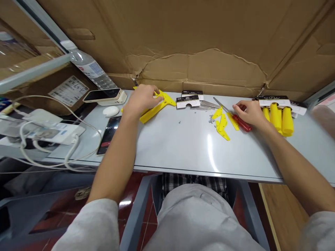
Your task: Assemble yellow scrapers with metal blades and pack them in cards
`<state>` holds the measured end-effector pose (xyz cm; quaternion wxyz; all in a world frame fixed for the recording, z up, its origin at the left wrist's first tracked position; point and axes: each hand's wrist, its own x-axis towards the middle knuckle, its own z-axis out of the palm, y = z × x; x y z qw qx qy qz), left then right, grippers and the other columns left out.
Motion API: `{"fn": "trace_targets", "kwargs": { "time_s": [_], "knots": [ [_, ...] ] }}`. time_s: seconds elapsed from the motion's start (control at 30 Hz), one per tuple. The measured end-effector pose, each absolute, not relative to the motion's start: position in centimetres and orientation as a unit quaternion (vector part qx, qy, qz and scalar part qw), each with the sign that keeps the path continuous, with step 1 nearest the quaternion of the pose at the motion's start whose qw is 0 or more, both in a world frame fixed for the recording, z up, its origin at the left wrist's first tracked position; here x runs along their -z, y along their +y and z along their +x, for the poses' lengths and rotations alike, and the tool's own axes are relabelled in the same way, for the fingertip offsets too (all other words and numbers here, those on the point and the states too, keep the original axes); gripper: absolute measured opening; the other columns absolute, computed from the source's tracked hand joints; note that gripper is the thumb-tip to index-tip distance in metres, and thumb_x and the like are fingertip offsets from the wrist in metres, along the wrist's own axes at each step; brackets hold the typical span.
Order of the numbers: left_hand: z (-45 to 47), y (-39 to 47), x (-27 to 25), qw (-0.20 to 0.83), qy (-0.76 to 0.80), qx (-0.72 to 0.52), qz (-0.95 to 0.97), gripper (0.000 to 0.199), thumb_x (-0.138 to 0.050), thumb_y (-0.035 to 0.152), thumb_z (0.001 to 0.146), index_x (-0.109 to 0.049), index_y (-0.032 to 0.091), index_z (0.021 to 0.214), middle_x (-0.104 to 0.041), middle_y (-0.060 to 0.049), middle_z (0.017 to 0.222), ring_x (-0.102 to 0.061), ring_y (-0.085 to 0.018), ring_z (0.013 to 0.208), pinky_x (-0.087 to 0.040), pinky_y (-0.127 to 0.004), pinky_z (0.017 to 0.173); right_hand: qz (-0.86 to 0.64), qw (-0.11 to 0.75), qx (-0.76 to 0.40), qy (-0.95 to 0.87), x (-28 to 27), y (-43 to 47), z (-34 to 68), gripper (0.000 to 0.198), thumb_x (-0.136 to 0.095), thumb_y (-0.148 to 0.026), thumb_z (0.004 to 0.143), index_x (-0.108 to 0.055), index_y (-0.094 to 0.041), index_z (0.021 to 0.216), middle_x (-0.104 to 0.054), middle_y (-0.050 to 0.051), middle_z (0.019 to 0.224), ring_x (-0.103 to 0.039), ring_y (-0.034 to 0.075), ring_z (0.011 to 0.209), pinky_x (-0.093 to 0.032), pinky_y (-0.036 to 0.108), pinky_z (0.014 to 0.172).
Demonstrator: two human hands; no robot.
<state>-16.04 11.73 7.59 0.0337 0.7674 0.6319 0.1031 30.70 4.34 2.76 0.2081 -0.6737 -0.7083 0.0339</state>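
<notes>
At the back left of the table, my left hand (140,101) bends its fingers over a group of yellow plastic pieces shaped like scraper handles (154,112). Its thumb and forefinger are at one yellow piece, and the palm hides part of the group. My right hand (250,112) is beside the red handle of a screwdriver (243,123), its fingers bent and a gap showing between thumb and forefinger. The screwdriver lies on the table with its shaft pointing away to the left. Loose yellow plastic parts (222,125) and small dark screws (211,119) lie left of it.
Black-and-white boxes (187,101) and metal blades (209,104) lie along the back. Yellow rounded handles (282,120) and more boxes (274,101) are at the right. A phone (108,136), white cables (69,158), a power strip (60,134) and a water bottle (91,68) occupy the left.
</notes>
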Motion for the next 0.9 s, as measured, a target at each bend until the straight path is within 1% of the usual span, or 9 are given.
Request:
{"fn": "trace_targets", "kwargs": {
  "time_s": [0.13, 0.27, 0.43, 0.6, 0.7, 0.8, 0.83, 0.87, 0.9],
  "knots": [
    [-15.3, 11.3, -7.6, 0.063, 0.625, -0.047, 0.777, 0.039, -0.072, 0.048, 0.091, -0.078, 0.026, 0.122, -0.081, -0.009, 0.117, -0.072, -0.032, 0.11, -0.053, -0.04, 0.092, -0.665, 0.246, -0.078, -0.701, -1.7, 4.6, 31.4, 0.045, -0.05, -0.05, 0.101, -0.079, -0.016, 0.097, -0.077, 0.007, 0.092, -0.066, 0.016, 0.08, -0.045, 0.03, 0.081],
    [-14.8, 11.3, -7.5, 0.077, 0.621, -0.017, 0.78, 0.042, -0.074, 0.046, 0.09, -0.076, 0.025, 0.126, -0.081, -0.008, 0.119, -0.073, -0.031, 0.11, -0.053, -0.039, 0.092, -0.659, 0.256, -0.091, -0.702, -1.4, 4.7, 31.1, 0.05, -0.046, -0.051, 0.104, -0.08, -0.016, 0.101, -0.076, 0.008, 0.089, -0.066, 0.016, 0.078, -0.046, 0.031, 0.084],
    [-15.1, 11.8, -7.6, 0.076, 0.648, 0.047, 0.756, 0.054, -0.08, 0.051, 0.083, -0.074, 0.023, 0.13, -0.08, -0.009, 0.125, -0.073, -0.032, 0.115, -0.052, -0.037, 0.094, -0.611, 0.302, -0.123, -0.721, -1.7, 4.0, 30.6, 0.067, -0.031, -0.059, 0.11, -0.08, -0.014, 0.108, -0.076, 0.009, 0.093, -0.068, 0.016, 0.083, -0.049, 0.031, 0.087],
    [-14.5, 11.3, -7.7, 0.087, 0.648, 0.067, 0.753, 0.062, -0.08, 0.048, 0.083, -0.07, 0.024, 0.139, -0.08, -0.008, 0.125, -0.073, -0.031, 0.116, -0.051, -0.036, 0.094, -0.588, 0.265, -0.1, -0.758, -2.4, 3.4, 29.8, 0.066, -0.035, -0.064, 0.109, -0.078, -0.014, 0.102, -0.075, 0.011, 0.095, -0.067, 0.018, 0.087, -0.047, 0.033, 0.087],
    [-14.3, 11.1, -7.7, 0.098, 0.655, 0.06, 0.747, 0.059, -0.08, 0.043, 0.085, -0.07, 0.022, 0.14, -0.079, -0.01, 0.126, -0.072, -0.032, 0.115, -0.051, -0.036, 0.092, -0.59, 0.219, -0.109, -0.769, -2.7, 3.3, 29.5, 0.056, -0.044, -0.06, 0.106, -0.077, -0.016, 0.096, -0.073, 0.009, 0.088, -0.063, 0.017, 0.081, -0.045, 0.032, 0.083],
    [-14.6, 10.8, -8.2, 0.106, 0.653, 0.031, 0.749, 0.047, -0.082, 0.04, 0.087, -0.074, 0.02, 0.128, -0.078, -0.01, 0.124, -0.07, -0.03, 0.107, -0.05, -0.036, 0.089, -0.599, 0.205, -0.146, -0.76, -2.8, 3.4, 29.5, 0.034, -0.06, -0.047, 0.099, -0.078, -0.019, 0.102, -0.075, 0.007, 0.091, -0.066, 0.016, 0.082, -0.047, 0.032, 0.085],
    [-14.7, 10.6, -8.5, 0.108, 0.645, 0.008, 0.756, 0.037, -0.082, 0.039, 0.088, -0.076, 0.019, 0.119, -0.077, -0.008, 0.118, -0.068, -0.028, 0.102, -0.049, -0.036, 0.089, -0.602, 0.205, -0.156, -0.756, -2.8, 3.4, 29.5, 0.029, -0.064, -0.043, 0.096, -0.079, -0.019, 0.103, -0.076, 0.006, 0.092, -0.067, 0.016, 0.084, -0.048, 0.032, 0.087],
    [-14.9, 10.4, -8.9, 0.114, 0.644, -0.021, 0.756, 0.027, -0.083, 0.038, 0.088, -0.078, 0.019, 0.106, -0.077, -0.007, 0.106, -0.065, -0.026, 0.094, -0.048, -0.036, 0.087, -0.605, 0.204, -0.16, -0.753, -2.9, 3.3, 29.4, 0.026, -0.065, -0.04, 0.094, -0.078, -0.019, 0.104, -0.076, 0.006, 0.093, -0.067, 0.016, 0.084, -0.049, 0.033, 0.088],
    [-15.0, 10.1, -9.2, 0.137, 0.646, -0.071, 0.747, 0.022, -0.085, 0.038, 0.087, -0.078, 0.018, 0.094, -0.074, -0.005, 0.092, -0.062, -0.023, 0.086, -0.047, -0.036, 0.086, -0.608, 0.202, -0.162, -0.75, -2.9, 3.3, 29.4, 0.024, -0.066, -0.038, 0.094, -0.078, -0.019, 0.103, -0.076, 0.006, 0.093, -0.067, 0.016, 0.084, -0.049, 0.033, 0.088]
  ]
}}
